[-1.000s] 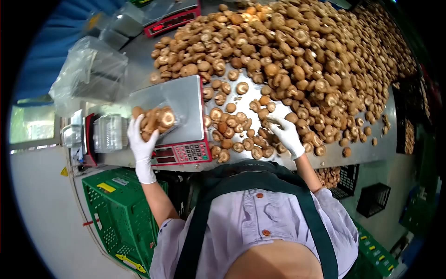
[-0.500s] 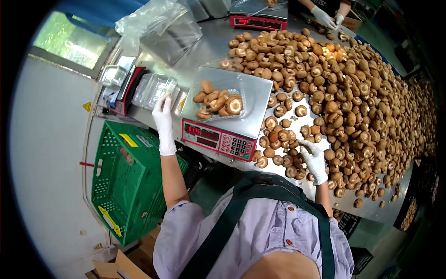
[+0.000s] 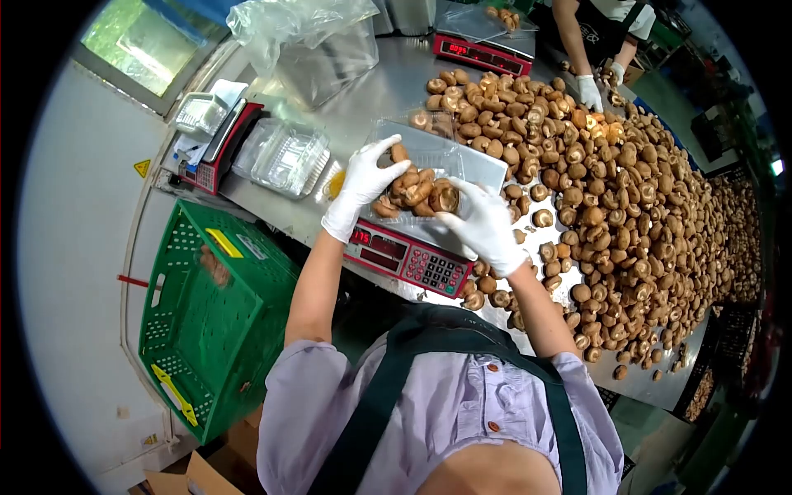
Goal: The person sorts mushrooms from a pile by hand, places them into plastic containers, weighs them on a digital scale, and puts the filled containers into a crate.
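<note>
A clear plastic tray (image 3: pixel 425 158) of brown shiitake mushrooms (image 3: pixel 412 188) sits on a red-fronted scale (image 3: pixel 410 262). My left hand (image 3: pixel 363 186), in a white glove, is at the tray's left side, with a mushroom (image 3: pixel 399 153) between thumb and forefinger. At the right side, my gloved right hand (image 3: pixel 487 227) has its thumb and fingers around a larger mushroom (image 3: pixel 444 196). The left part of the scale's display is partly covered by my left wrist; its visible digits end in 75.
A big heap of mushrooms (image 3: pixel 635 198) covers the table's right side. Stacked clear trays (image 3: pixel 285 157) and a second scale (image 3: pixel 219 148) stand left. A green crate (image 3: pixel 219 330) is below. Across the table are another scale (image 3: pixel 483 54) and a co-worker's gloved hand (image 3: pixel 589 92).
My left hand has moved right from beside the empty trays to the filled tray. My right hand has left the loose mushrooms and come up-left to the tray. The view has shifted slightly.
</note>
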The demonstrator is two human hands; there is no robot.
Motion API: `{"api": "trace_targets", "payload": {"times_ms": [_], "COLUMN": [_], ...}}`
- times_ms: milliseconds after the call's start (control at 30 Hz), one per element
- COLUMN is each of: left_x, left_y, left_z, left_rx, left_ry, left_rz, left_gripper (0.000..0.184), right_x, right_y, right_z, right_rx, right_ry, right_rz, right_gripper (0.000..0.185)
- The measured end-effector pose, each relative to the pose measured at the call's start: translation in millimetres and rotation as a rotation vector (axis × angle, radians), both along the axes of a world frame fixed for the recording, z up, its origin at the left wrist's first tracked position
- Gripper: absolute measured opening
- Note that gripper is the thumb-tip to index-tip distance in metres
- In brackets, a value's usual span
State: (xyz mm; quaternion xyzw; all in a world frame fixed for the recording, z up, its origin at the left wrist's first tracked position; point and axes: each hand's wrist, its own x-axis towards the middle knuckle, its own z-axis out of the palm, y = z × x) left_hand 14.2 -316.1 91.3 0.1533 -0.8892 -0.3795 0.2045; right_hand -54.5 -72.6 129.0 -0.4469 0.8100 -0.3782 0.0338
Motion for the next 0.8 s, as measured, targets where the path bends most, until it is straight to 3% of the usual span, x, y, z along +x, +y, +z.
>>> {"api": "trace_targets", "payload": {"times_ms": [100, 167, 300, 367, 433, 500, 567, 700, 800], "left_x": [4, 9, 38, 49, 60, 66, 67, 66, 66], "left_y": [5, 4, 3, 11, 22, 23, 24, 28, 29], "left_z": [13, 12, 14, 11, -5, -2, -9, -16, -15], "left_rx": [0.165, 0.511, 0.765, 0.674, 0.674, 0.213, -0.195, -0.151, -0.144], "left_ry": [0.056, 0.253, 0.424, 0.508, 0.491, 0.272, 0.169, 0.18, 0.207], "left_rz": [-0.006, 0.021, -0.056, -0.102, -0.096, -0.13, -0.196, -0.134, -0.123], "left_gripper": [0.051, 0.051, 0.053, 0.056, 0.053, 0.053, 0.054, 0.053, 0.053], "right_x": [9, 9, 4, -7, -19, -28, -33, -30, -28], "right_y": [-42, -55, -47, -38, -39, -44, -49, -51, -50], "right_z": [-17, -29, -11, -4, -3, -5, -26, -34, -23], "right_rx": [0.086, 0.091, 0.027, -0.017, -0.151, -0.137, 0.134, 0.067, 0.005], "right_ry": [0.224, 0.273, -0.071, -0.168, -0.085, 0.048, 0.208, 0.035, -0.004], "right_rz": [-0.039, -0.042, -0.028, -0.049, -0.081, -0.093, 0.098, 0.103, 0.138], "right_gripper": [0.062, 0.056, 0.046, 0.049, 0.05, 0.052, 0.057, 0.064, 0.057]}}
